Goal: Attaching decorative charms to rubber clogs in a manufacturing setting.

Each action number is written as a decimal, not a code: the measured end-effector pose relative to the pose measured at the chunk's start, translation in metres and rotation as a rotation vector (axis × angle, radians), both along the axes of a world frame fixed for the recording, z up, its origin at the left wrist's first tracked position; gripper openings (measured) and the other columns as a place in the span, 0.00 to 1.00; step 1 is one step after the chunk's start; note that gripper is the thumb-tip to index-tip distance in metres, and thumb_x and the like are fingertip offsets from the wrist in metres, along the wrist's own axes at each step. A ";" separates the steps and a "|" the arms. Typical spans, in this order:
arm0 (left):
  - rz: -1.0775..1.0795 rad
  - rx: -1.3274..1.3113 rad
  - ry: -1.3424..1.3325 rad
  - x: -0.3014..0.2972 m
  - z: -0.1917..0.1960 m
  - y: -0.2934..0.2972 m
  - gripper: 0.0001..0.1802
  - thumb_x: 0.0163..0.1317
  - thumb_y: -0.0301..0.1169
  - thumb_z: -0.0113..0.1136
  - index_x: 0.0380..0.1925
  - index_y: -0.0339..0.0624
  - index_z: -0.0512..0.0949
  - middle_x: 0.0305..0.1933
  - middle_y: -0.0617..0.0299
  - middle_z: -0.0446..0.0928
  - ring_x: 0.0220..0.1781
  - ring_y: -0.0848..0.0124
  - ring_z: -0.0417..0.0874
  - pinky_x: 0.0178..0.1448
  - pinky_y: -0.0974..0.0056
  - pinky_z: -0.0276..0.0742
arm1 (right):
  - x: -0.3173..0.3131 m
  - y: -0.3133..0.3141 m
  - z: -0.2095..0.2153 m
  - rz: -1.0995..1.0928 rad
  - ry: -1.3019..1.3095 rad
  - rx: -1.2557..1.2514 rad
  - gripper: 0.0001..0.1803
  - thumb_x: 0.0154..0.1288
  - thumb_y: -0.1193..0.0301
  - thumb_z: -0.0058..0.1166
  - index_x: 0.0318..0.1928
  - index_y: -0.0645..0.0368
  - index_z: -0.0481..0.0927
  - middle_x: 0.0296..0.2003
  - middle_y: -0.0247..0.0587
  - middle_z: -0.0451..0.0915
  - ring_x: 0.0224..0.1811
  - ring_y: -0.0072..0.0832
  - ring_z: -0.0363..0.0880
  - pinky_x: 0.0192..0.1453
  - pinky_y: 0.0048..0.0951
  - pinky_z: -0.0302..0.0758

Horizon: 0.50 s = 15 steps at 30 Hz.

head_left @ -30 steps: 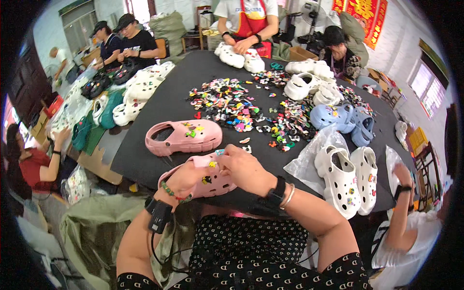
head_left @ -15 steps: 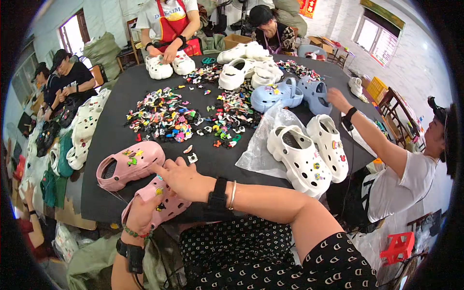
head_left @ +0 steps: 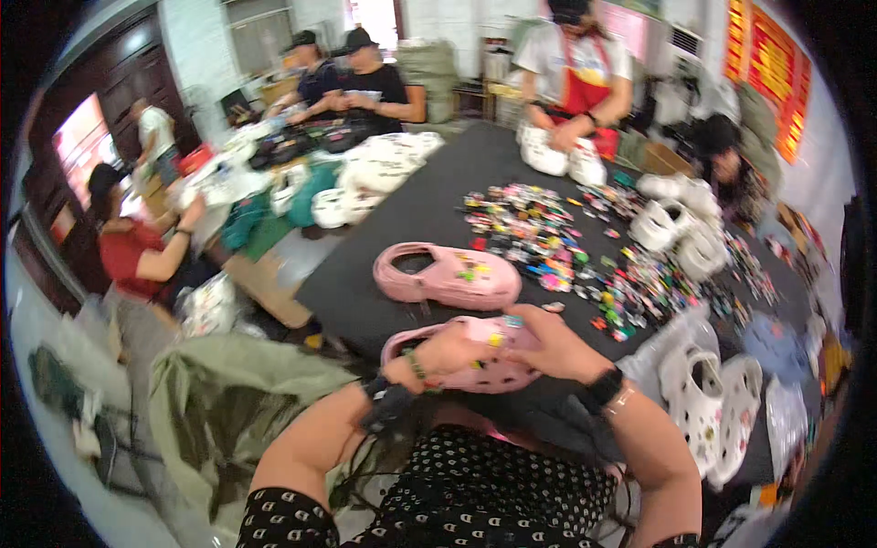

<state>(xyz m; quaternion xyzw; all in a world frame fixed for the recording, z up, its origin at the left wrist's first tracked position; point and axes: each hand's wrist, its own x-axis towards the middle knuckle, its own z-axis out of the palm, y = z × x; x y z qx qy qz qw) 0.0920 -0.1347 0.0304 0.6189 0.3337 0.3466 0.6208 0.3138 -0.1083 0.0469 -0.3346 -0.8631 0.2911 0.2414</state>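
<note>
Up on the far wall to my right a red banner (head_left: 766,68) with yellow lettering is hanging, long and rectangular, running down toward the corner. At my right on the black table, a clear plastic bag (head_left: 671,342) is lying crumpled under a pair of white clogs (head_left: 713,406). Another clear bag (head_left: 786,425) is lying further right by the table edge. A brown cardboard sheet (head_left: 265,288) is sticking out past the table's left edge.
</note>
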 end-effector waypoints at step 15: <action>0.019 0.079 0.117 -0.002 -0.003 0.005 0.13 0.56 0.28 0.64 0.42 0.36 0.81 0.38 0.59 0.84 0.41 0.74 0.80 0.47 0.65 0.76 | -0.040 -0.064 0.020 -0.192 -0.226 0.464 0.28 0.50 0.73 0.66 0.54 0.60 0.72 0.50 0.50 0.73 0.56 0.50 0.70 0.60 0.44 0.65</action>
